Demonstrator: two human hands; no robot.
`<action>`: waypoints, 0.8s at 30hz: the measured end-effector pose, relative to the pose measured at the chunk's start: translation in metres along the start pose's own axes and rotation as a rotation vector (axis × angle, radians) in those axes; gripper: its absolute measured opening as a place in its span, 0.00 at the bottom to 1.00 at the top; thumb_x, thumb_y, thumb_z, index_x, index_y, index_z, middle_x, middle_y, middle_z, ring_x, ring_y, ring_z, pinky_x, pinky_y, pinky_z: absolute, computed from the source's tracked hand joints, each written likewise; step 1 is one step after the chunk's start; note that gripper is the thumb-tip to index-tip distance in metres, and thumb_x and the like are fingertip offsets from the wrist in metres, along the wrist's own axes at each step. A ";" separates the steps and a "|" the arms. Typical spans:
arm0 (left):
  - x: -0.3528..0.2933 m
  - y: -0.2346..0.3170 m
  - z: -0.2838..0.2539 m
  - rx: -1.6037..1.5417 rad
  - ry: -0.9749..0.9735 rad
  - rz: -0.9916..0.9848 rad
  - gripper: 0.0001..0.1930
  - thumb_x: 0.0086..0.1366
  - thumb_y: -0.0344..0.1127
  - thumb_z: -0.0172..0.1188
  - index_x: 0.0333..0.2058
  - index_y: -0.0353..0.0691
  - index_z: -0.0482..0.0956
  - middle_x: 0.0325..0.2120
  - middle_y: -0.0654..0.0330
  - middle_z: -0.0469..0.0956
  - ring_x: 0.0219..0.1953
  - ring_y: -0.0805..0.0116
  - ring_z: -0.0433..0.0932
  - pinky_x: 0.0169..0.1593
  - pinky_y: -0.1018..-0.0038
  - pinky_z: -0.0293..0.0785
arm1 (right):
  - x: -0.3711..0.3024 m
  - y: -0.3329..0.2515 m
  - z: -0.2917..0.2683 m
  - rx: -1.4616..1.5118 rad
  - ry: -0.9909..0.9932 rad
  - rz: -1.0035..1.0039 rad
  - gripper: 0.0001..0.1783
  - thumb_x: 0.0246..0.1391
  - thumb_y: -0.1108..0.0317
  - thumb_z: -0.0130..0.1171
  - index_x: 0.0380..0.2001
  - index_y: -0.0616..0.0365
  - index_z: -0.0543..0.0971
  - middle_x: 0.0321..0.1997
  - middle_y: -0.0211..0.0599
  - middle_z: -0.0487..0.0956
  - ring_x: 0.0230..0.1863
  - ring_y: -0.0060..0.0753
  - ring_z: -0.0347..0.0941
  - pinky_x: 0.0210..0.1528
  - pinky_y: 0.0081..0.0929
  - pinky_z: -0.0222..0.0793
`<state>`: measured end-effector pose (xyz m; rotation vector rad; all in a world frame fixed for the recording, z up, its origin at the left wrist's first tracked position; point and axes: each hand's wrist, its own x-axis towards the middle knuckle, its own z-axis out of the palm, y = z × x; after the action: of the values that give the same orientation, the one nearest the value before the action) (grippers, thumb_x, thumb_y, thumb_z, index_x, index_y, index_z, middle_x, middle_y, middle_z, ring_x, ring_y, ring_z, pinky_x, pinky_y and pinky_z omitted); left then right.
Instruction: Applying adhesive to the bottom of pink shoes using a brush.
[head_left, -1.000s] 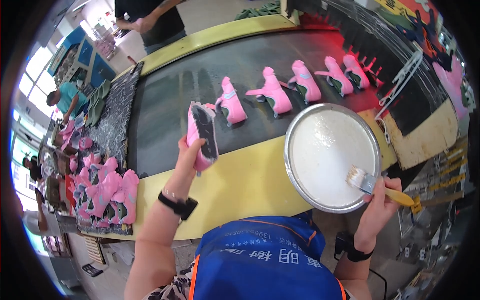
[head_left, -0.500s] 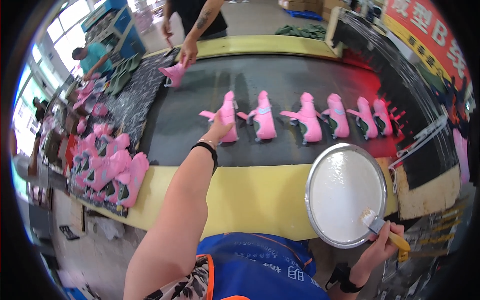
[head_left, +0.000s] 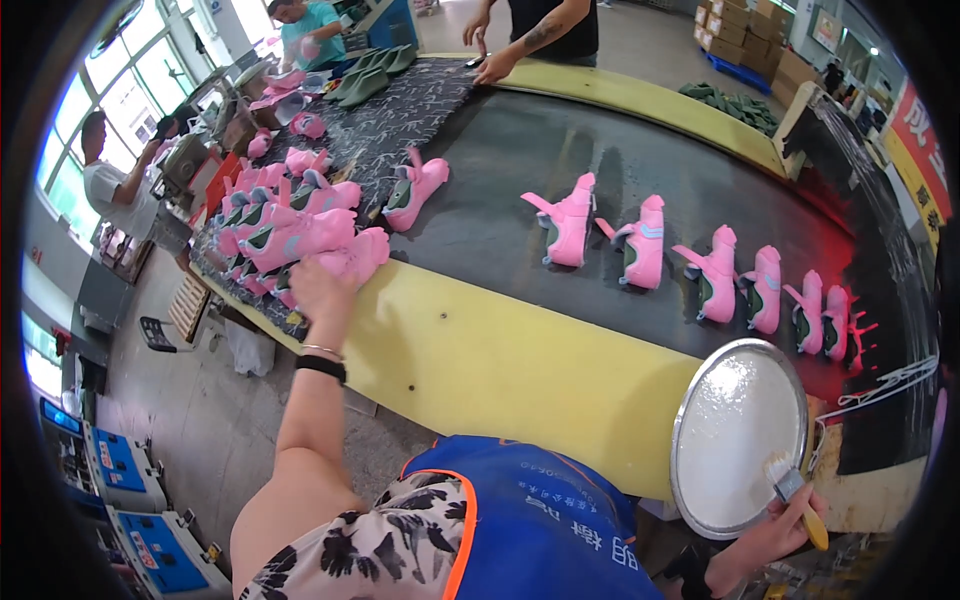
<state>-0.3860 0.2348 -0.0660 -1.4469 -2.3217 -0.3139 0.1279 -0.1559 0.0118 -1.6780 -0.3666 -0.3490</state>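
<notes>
Left hand (head_left: 322,290) looks to be touching a pink shoe upper (head_left: 362,258) way left of the metal pan (head_left: 676,455); fingers hidden, can't tell if it's gripping. Upper's just beyond that nearer hand, lying roughly crosswise. Right hand (head_left: 778,530), at the pan, clutches a paintbrush (head_left: 789,486). Blue apron (head_left: 540,500) left of the pan has pale lettering.

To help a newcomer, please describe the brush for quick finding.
Follow the yellow ledge right to the round pan of white liquid. The right hand at its lower right rim holds the brush, set apart by pale bristles and a yellow handle.
</notes>
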 end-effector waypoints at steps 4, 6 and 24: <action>0.002 -0.037 0.011 0.011 -0.192 0.102 0.46 0.44 0.64 0.76 0.51 0.32 0.70 0.48 0.46 0.79 0.51 0.47 0.79 0.52 0.59 0.78 | -0.006 -0.004 0.008 0.104 -0.116 -0.017 0.09 0.71 0.64 0.54 0.35 0.55 0.71 0.27 0.22 0.65 0.26 0.12 0.55 0.28 0.16 0.49; -0.005 -0.030 0.013 -0.080 -0.182 0.090 0.49 0.45 0.64 0.76 0.54 0.30 0.68 0.46 0.42 0.81 0.50 0.46 0.81 0.51 0.58 0.79 | -0.011 -0.005 0.007 0.112 -0.142 -0.038 0.09 0.71 0.64 0.54 0.35 0.55 0.71 0.27 0.22 0.65 0.26 0.12 0.56 0.28 0.16 0.50; -0.170 0.107 -0.028 -0.834 -0.815 0.787 0.42 0.47 0.52 0.80 0.53 0.33 0.70 0.40 0.46 0.83 0.41 0.50 0.85 0.42 0.59 0.79 | -0.026 0.001 0.008 0.239 -0.145 0.127 0.08 0.60 0.79 0.65 0.40 0.63 0.77 0.34 0.30 0.79 0.33 0.16 0.76 0.35 0.16 0.74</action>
<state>-0.2172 0.1341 -0.1160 -3.2367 -1.8971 -0.5590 0.1048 -0.1495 -0.0014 -1.4866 -0.3905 -0.0847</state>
